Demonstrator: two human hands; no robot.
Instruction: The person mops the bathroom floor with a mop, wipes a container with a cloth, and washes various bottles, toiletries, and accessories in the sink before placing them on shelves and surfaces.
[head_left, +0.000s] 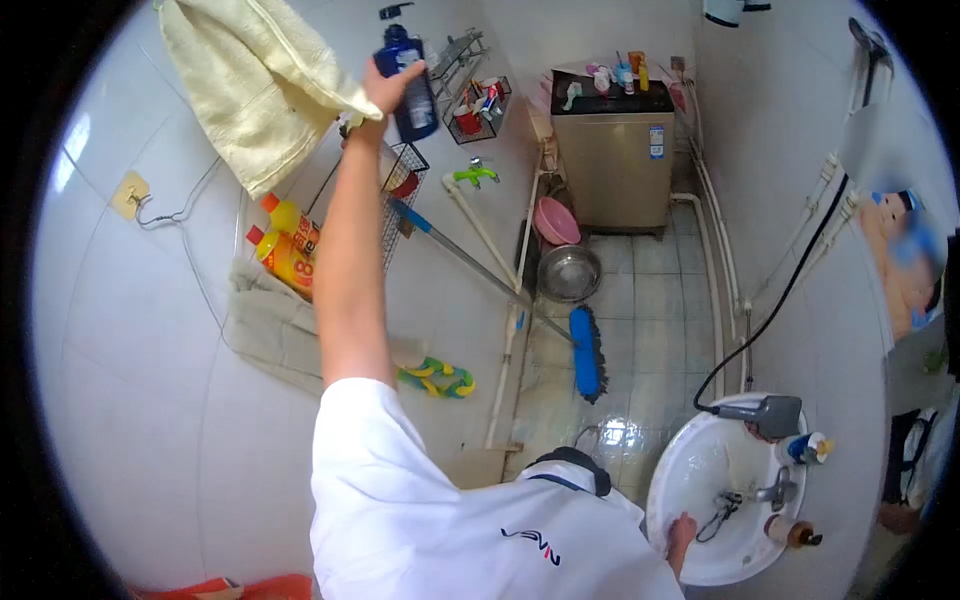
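My left hand (392, 88) is raised at the upper left with its fingers wrapped round a dark blue pump bottle (416, 112). The bottle is nearly upright, its pump head at the top. A pale yellow towel (250, 90) hangs right beside that hand and overlaps the wrist. Low on the right, my right hand (682, 532) is at the near-left side of the white washbasin (664, 470), by its rim. Its fingers are too small and partly hidden to show whether they grip anything.
Wire wall racks (478, 122) hold small items near the bottle. Yellow-orange bottles (285, 262) stand on the left. A blue mop (586, 352) leans across the floor near a metal basin (570, 274) and a pink basin (556, 220). A washing machine (612, 165) stands at the back.
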